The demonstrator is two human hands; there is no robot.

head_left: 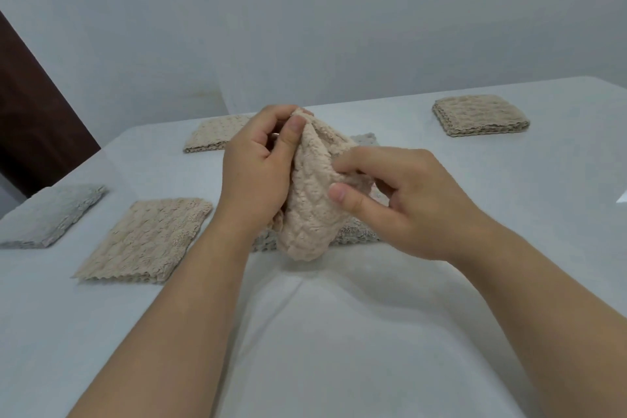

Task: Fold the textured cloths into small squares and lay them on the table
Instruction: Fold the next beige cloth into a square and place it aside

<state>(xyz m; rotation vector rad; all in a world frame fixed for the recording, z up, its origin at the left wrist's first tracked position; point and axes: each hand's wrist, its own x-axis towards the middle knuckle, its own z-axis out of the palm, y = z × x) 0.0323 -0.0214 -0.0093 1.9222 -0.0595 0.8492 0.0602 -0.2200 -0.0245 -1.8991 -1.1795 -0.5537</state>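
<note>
A bunched beige textured cloth (310, 210) hangs above the middle of the table between both hands. My left hand (258, 173) pinches its top edge with thumb and fingers. My right hand (400, 204) pinches its right side between thumb and forefinger. Under the held cloth lies a grey cloth (356, 234), mostly hidden. Folded squares lie around: a beige one (146, 237) at the near left, a grey one (51, 214) at the far left edge, a beige one (217, 132) behind my left hand, and a beige one (480, 115) at the far right.
The table (339, 332) is covered with a white sheet, wrinkled in front of me. A pale wall rises behind it, and a dark brown door or panel (30, 112) stands at the left.
</note>
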